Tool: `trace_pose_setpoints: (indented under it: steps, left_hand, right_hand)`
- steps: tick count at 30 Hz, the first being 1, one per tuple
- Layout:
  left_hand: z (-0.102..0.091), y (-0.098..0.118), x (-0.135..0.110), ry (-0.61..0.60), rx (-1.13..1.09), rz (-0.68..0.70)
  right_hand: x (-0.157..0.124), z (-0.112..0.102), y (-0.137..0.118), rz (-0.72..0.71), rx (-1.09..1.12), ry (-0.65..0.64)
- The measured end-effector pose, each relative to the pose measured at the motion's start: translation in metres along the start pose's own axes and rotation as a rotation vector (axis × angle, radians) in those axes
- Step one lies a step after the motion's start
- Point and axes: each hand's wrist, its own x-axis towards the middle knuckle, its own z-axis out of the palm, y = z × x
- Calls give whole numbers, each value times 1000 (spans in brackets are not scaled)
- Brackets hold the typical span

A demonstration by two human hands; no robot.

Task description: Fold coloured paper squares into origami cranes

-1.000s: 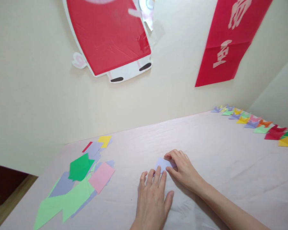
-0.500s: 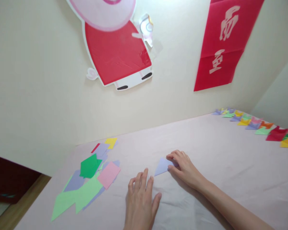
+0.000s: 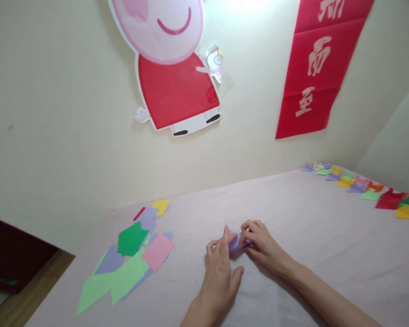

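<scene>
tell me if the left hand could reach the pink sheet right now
Probably yes: the pink sheet lies atop the paper pile, with nothing standing between it and the left hand, whose fingers are at the purple paper.

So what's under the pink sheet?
Purple paper peeks out from under the pink sheet at upper right, and light green paper meets its left edge. The rest is hidden.
</scene>
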Motion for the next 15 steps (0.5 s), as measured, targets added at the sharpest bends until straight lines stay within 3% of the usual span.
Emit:
trace_pose_setpoints:
  steps: [6, 9, 12, 15]
  left_hand:
    - [-5, -2, -5, -186, 105, 73]
    - [-3, 10, -6, -189, 194, 44]
    - [-1, 24, -5, -159, 302, -70]
    - [-1, 26, -5, -155, 338, -130]
  right_hand:
    - [5, -3, 14, -141, -188, 55]
    - [4, -4, 13, -193, -266, 17]
    - [-1, -4, 4, -230, -302, -54]
    - [-5, -4, -6, -252, -303, -103]
